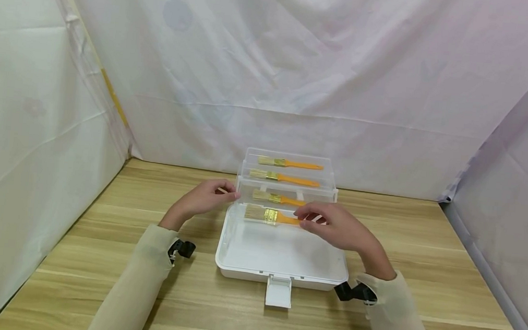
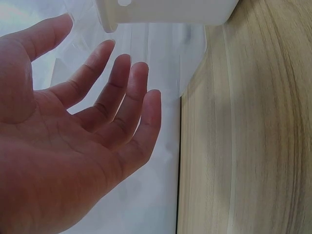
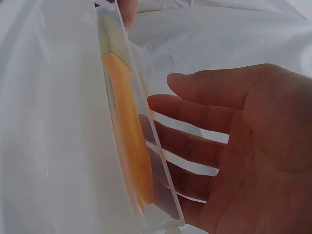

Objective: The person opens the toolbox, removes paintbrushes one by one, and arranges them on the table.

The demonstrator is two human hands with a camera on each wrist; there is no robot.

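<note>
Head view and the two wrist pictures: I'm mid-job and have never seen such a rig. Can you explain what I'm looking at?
There's no machine here: a person works with two bare hands. The head picture comes from a camera worn on the head, looking down; the others come from a camera on each wrist. On the wooden table sits an open white box, with four orange-handled brushes in its clear trays. The left hand is at the trays' left side, holding nothing. The right hand is by the nearest brush's handle end; its wrist view shows fingers behind the clear plastic, gripping no brush.
</note>
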